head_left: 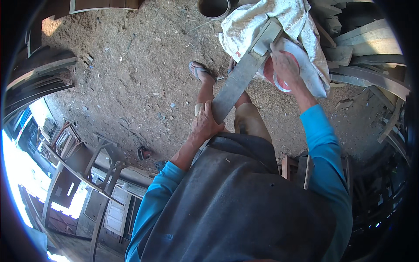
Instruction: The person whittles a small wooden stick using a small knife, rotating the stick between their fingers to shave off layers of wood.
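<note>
My left hand (205,123) grips the near end of a long flat grey wooden board (242,74), which slants up and to the right. My right hand (286,65) presses on the board's far part, where its top end rests on a crumpled white sack (301,26). Under my right hand lies a round red and white object (275,78); whether the hand holds it I cannot tell. Both sleeves are blue. My legs and sandalled feet (200,70) show below the board.
The ground (131,65) is dirt strewn with sawdust and wood chips. A round bucket (213,8) stands at the top. Stacked planks (366,56) lie at the right, curved wooden pieces (39,78) at the left, wooden frames (87,174) at the lower left.
</note>
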Demonstrator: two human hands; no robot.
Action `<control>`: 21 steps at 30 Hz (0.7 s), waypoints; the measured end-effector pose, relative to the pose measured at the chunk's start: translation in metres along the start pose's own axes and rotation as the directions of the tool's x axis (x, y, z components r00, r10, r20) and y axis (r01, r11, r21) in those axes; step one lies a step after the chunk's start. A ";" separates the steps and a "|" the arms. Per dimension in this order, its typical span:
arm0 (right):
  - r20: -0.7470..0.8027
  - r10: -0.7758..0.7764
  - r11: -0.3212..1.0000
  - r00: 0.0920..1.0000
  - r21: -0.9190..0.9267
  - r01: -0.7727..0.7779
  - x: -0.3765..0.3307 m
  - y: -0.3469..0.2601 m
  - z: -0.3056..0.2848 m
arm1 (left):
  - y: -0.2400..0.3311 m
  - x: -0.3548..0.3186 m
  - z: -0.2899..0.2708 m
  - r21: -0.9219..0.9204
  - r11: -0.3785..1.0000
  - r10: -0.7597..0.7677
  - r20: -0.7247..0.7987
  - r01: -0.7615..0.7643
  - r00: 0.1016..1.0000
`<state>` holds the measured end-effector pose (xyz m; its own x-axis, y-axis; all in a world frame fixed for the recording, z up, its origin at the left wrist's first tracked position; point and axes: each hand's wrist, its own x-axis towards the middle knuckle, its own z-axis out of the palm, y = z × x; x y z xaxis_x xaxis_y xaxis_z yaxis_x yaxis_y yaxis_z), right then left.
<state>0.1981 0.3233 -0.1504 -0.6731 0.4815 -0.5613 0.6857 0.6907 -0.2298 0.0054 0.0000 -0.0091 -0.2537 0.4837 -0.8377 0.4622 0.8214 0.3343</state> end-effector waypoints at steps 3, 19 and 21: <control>0.021 0.217 0.969 0.976 0.115 -0.218 0.007 -0.012 -0.064 | -0.009 -0.005 0.006 -0.009 1.000 0.003 -0.015 -0.004 1.000; -0.107 0.190 0.953 0.976 0.260 -0.158 0.000 0.008 -0.037 | -0.019 0.007 0.009 -0.015 0.999 0.052 -0.011 -0.052 0.999; -0.077 0.197 0.940 0.977 0.298 -0.166 -0.002 0.006 -0.026 | -0.018 0.022 0.005 -0.082 0.996 0.047 0.016 -0.045 0.999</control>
<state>0.1961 0.3405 -0.1299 -0.5441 0.6481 -0.5328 0.8389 0.4085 -0.3597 -0.0039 -0.0053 -0.0355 -0.2184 0.5169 -0.8277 0.4016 0.8207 0.4065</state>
